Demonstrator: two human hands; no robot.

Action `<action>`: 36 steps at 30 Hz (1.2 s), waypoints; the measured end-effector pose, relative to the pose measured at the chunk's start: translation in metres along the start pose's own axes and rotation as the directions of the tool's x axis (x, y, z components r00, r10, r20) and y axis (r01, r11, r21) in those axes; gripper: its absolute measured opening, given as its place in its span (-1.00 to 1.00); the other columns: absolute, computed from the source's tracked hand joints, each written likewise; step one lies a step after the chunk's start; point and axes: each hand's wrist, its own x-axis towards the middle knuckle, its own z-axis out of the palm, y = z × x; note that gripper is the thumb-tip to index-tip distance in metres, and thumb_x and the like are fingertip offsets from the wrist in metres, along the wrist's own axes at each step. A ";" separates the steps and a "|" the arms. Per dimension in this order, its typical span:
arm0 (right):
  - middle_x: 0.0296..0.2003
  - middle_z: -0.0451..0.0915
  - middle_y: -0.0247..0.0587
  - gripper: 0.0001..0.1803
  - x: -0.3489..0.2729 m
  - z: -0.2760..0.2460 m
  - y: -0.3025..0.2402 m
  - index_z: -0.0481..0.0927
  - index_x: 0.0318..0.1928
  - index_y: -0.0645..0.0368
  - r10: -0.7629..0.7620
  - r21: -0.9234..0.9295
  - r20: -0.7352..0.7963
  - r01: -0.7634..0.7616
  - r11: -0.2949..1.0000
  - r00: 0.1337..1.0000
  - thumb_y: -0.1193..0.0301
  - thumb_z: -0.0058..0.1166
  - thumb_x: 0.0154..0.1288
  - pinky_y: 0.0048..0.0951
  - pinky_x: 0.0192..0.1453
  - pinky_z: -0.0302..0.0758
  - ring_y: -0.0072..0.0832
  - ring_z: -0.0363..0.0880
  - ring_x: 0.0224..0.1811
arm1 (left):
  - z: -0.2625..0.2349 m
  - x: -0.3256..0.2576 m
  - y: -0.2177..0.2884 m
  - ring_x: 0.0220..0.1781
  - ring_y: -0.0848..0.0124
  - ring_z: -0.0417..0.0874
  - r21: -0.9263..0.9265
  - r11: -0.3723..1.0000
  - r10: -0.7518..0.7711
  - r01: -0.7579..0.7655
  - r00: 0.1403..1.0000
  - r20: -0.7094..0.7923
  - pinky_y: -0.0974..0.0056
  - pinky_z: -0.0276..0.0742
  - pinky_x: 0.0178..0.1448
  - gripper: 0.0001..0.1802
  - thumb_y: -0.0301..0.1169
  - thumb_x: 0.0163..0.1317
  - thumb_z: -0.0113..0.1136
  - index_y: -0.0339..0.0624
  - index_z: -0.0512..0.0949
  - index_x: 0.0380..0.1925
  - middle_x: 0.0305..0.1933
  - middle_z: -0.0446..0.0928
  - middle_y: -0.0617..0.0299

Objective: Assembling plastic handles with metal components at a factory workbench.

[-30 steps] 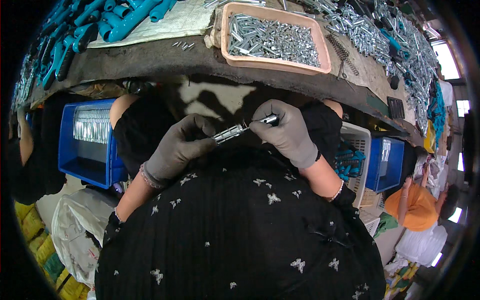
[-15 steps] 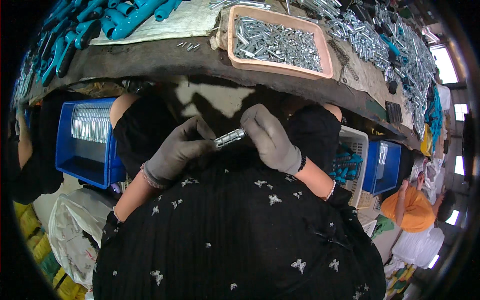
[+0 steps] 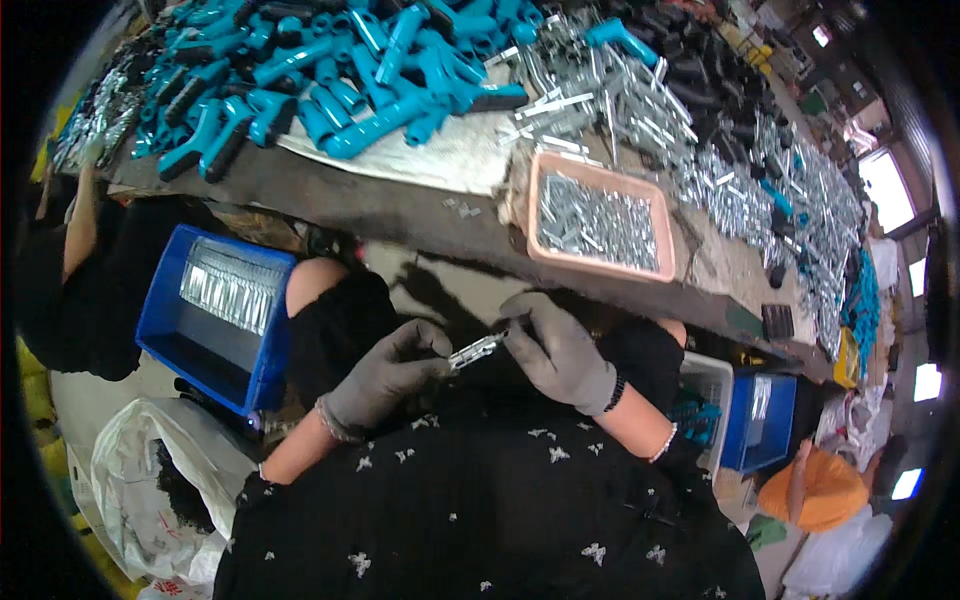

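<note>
My left hand (image 3: 392, 378), in a grey work glove, grips a short, shiny cylindrical metal part (image 3: 475, 352) between thumb and fingers over my lap. The part is tilted, its right end higher. At that end my right hand (image 3: 562, 362), gloved alike, has its fingers pinched together. Whatever those fingertips hold, if anything, is too small to make out. Beyond the hands, on the workbench (image 3: 420, 220), a pale pink tray (image 3: 600, 268) holds many small metal pieces (image 3: 595, 225).
Teal handle-like parts (image 3: 380, 110) and loose metal parts (image 3: 640, 110) are heaped on the bench. A blue bin (image 3: 200, 345) with metal strips stands at left, a white sack (image 3: 130, 470) below it. Another blue bin (image 3: 745, 445) sits at right. Co-workers, one in orange (image 3: 815, 490), are on both sides.
The view has shifted and tilted, so more of the bench shows and my hands appear lower. The metal part stays in my left hand, with my right hand's fingers still at its end.
</note>
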 end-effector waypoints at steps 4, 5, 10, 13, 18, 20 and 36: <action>-0.27 0.62 0.12 -0.81 0.072 -0.018 -0.037 0.59 -0.14 0.25 -0.207 -0.262 -0.179 0.156 0.952 0.962 0.42 0.20 0.31 -0.13 -0.12 0.55 0.03 0.64 -0.22 | -0.020 -0.018 -0.008 -0.47 0.59 0.50 -0.116 0.992 0.035 -0.046 0.995 -0.090 0.45 0.39 -0.40 -0.81 -0.43 0.33 0.25 -0.15 0.47 -0.13 -0.39 0.48 0.37; -0.25 0.62 0.11 -0.81 0.099 -0.020 -0.041 0.59 -0.15 0.23 -0.251 -0.328 -0.151 0.191 0.925 0.956 0.39 0.20 0.31 -0.11 -0.09 0.56 0.01 0.64 -0.19 | -0.024 -0.020 -0.012 -0.46 0.59 0.49 -0.131 0.989 0.049 -0.063 0.992 -0.114 0.44 0.39 -0.39 -0.82 -0.44 0.33 0.24 -0.15 0.47 -0.13 -0.39 0.48 0.37; -0.21 0.61 -0.08 -0.85 0.234 0.004 -0.014 0.63 -0.17 0.08 -0.535 -0.725 0.062 0.406 0.556 0.842 0.35 0.10 0.30 -0.08 0.01 0.53 -0.08 0.60 -0.08 | -0.032 -0.030 -0.010 -0.41 0.57 0.49 -0.204 0.972 0.100 -0.118 0.991 -0.094 0.42 0.41 -0.36 -0.84 -0.47 0.35 0.21 -0.17 0.47 -0.13 -0.38 0.47 0.35; -0.20 0.62 -0.13 -0.86 0.282 0.007 -0.010 0.63 -0.19 0.05 -0.565 -0.785 0.033 0.372 0.496 0.824 0.38 0.11 0.24 -0.10 -0.01 0.51 -0.12 0.60 -0.08 | -0.038 -0.037 -0.006 -0.37 0.57 0.49 -0.223 0.968 0.084 -0.113 0.987 -0.135 0.41 0.43 -0.31 -0.84 -0.48 0.34 0.21 -0.18 0.47 -0.13 -0.34 0.48 0.35; 0.01 0.61 -0.28 -0.75 0.321 0.023 -0.023 0.65 -0.05 -0.06 -0.470 -0.906 0.011 0.208 0.368 0.883 0.44 0.12 0.26 -0.14 0.10 0.48 -0.22 0.56 0.08 | -0.052 -0.048 -0.011 -0.30 0.59 0.49 -0.191 0.972 0.099 -0.136 0.976 -0.194 0.43 0.45 -0.26 -0.83 -0.47 0.33 0.23 -0.18 0.49 -0.13 -0.29 0.49 0.36; 0.02 0.60 -0.32 -0.76 0.336 0.028 -0.019 0.66 -0.07 -0.07 -0.386 -0.948 0.074 0.185 0.260 0.920 0.44 0.10 0.27 -0.15 0.11 0.47 -0.26 0.54 0.11 | -0.053 -0.050 -0.011 -0.28 0.61 0.49 -0.208 0.968 0.096 -0.141 0.973 -0.209 0.44 0.45 -0.25 -0.84 -0.45 0.33 0.25 -0.18 0.50 -0.14 -0.27 0.49 0.37; -0.22 0.57 -0.27 -0.67 0.055 -0.049 -0.060 0.54 -0.12 0.20 -0.060 -0.050 -0.125 0.054 0.997 0.990 0.51 0.35 0.11 -0.48 -0.13 0.49 -0.56 0.54 -0.20 | -0.053 -0.031 0.008 -0.52 0.52 0.57 -0.225 0.974 0.021 -0.024 1.000 -0.016 0.45 0.38 -0.51 -0.84 -0.41 0.38 0.12 -0.12 0.41 -0.10 -0.37 0.53 0.30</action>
